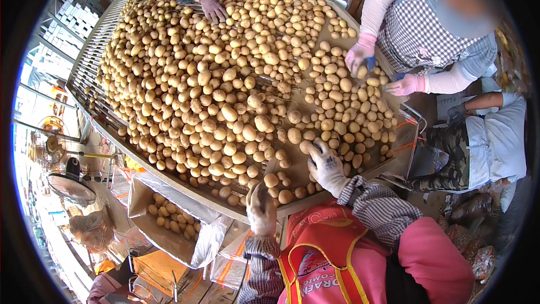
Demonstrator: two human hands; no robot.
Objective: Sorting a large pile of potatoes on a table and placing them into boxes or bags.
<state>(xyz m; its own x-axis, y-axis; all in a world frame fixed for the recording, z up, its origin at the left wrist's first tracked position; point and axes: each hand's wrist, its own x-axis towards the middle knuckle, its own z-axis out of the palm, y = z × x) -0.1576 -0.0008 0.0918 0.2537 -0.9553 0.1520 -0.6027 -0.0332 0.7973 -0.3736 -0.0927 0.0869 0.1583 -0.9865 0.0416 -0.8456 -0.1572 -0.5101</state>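
Observation:
A broad layer of potatoes (202,93) covers a large metal-rimmed sorting table (363,173) before me. My right hand (329,169), in a white work glove, reaches over the near right part, its fingers and thumb around a potato (305,147). At the table's near rim is my left hand (260,210), also in a pale glove with dirty fingers. Its fingertips point away from me, beside several potatoes (271,180); whether it grips one is hidden. Checked sleeves cover both my forearms.
Left of me, below the rim, a lined carton (143,215) holds potatoes (175,219). Gloved hands of a person (213,7) work at the far side, and a person in a checked apron (417,29) handles potatoes at right. A fan (71,185) stands at left.

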